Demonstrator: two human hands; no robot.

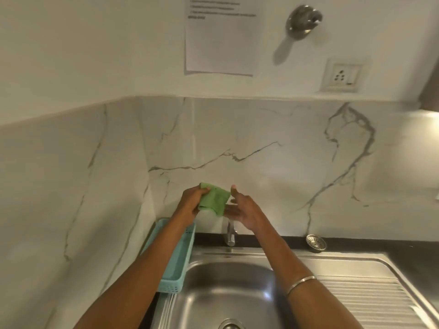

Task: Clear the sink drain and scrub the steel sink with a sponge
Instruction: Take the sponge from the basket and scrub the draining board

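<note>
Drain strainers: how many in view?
1 for sure: a round steel strainer on the dark counter behind the sink's ribbed side. The drain is cut off at the bottom edge, so another sitting in it can't be ruled out.

Both arms reach forward and upward, nearly straight, converging so the hands meet in front of the chest line at about the same height. The left hand (190,200) is closed, its fingers curled over and its thumb pressed across the top of a green sponge (212,201) that it grips; the back of the hand faces the viewer. The right hand (240,210) sits just beside it, palm turned up and toward the left, fingers loosely spread and extended, the thumb pointing upward. Its fingertips lie under the lower edge of what the left hand holds. The right forearm carries a thin metal bangle (300,284) well back from the wrist.
</note>
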